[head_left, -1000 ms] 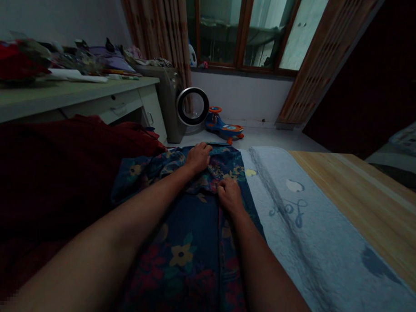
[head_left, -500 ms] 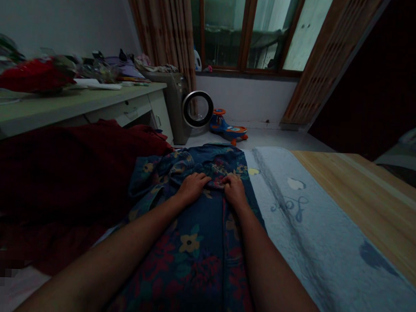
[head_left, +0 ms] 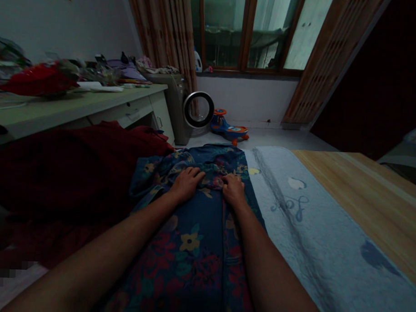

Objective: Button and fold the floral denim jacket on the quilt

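Note:
A dark blue floral garment (head_left: 186,269) lies spread lengthwise in front of me, with part of its cloth folded and bunched near the far end. My left hand (head_left: 186,182) rests on that folded part, its fingers stretched out over the fabric. Just to the right, my right hand (head_left: 233,188) has its fingers curled and pinching the cloth by the long seam. Under the garment, a pale blue blanket (head_left: 288,213) with lettering and a heart shows on the right side.
Dark red cloth (head_left: 74,169) is heaped at my left, against a cluttered desk (head_left: 128,101). Bare wooden boards (head_left: 373,193) run along the right. Beyond are a washing machine with its round door (head_left: 198,109) swung out and a blue-orange ride-on toy (head_left: 227,125).
My left hand has slid left and slightly nearer to me across the folded cloth, away from my right hand. The right hand stays almost in place. The view has shifted a little.

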Motion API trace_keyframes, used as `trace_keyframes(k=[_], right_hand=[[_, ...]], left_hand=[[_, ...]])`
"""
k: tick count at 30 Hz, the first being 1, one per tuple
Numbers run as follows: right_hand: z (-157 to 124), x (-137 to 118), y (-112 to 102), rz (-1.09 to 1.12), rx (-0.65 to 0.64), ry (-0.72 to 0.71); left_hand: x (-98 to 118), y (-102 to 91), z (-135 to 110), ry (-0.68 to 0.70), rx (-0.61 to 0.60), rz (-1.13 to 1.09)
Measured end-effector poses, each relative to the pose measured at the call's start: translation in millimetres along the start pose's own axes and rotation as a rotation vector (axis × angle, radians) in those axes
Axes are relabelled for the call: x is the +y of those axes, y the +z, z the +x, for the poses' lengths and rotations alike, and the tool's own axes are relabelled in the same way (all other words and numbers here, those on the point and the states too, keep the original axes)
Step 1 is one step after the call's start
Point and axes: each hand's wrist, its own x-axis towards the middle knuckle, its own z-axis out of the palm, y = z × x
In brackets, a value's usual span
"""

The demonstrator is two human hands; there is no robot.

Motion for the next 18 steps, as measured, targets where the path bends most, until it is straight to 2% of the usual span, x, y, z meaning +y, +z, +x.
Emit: trace_keyframes(k=[3, 7, 9, 12, 14, 16, 18], right_hand=[[0.7, -0.2, 0.2, -0.011, 0.011, -0.020], [2.0, 1.2, 1.1, -0.015, 0.020, -0.067], [2.1, 1.4, 1.2, -0.026, 0.006, -0.075], [1.9, 1.3, 0.6, -0.038, -0.013, -0.073], [1.8, 1.4, 0.3, -0.039, -0.017, -0.067], [1.7, 1.6, 0.4, -0.037, -0.026, -0.057], [1.8, 1.7, 0.8, -0.033, -0.028, -0.048]], left_hand=[[-9.1, 2.0, 1.1, -0.103, -0.087, -0.013], [-15.0, -12.4, 14.1, -0.099, -0.181, 0.011], [-14.2, -23.2, 18.7, -0.066, -0.120, 0.058], [-9.0, -34.4, 15.4, 0.027, 0.036, 0.107], [-4.5, -35.2, 6.7, 0.108, 0.052, 0.102], [-1.3, -32.2, -3.5, 0.151, -0.035, 0.079], [-1.3, -29.8, -10.8, 0.117, -0.164, 0.034]])
